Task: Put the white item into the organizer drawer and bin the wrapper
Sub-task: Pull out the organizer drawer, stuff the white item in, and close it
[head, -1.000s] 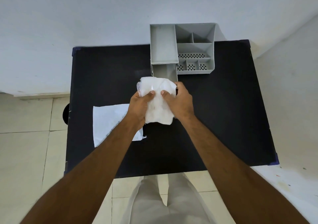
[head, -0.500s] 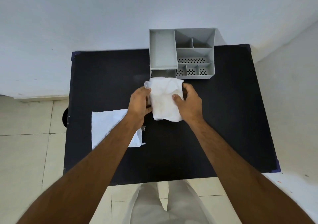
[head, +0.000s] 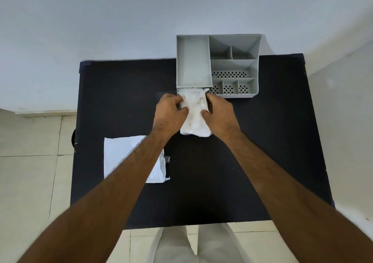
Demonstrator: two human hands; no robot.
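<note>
A crumpled white item (head: 194, 114) lies at the mouth of the pulled-out drawer under the grey organizer (head: 192, 60), its far end inside the drawer and its near end on the black table (head: 252, 151). My left hand (head: 169, 113) grips its left side and my right hand (head: 219, 112) grips its right side. The hands and the white item hide most of the drawer. A flat white wrapper (head: 123, 155) rests on the table at the left, partly under my left forearm.
The organizer stands at the table's far edge against the wall, with several small compartments (head: 234, 74) on its right. A dark round object (head: 73, 139) shows past the table's left edge. Tiled floor surrounds the table.
Both hands have carried the white item away from me, from above the table's middle to the drawer opening, and its far end now sits in the drawer.
</note>
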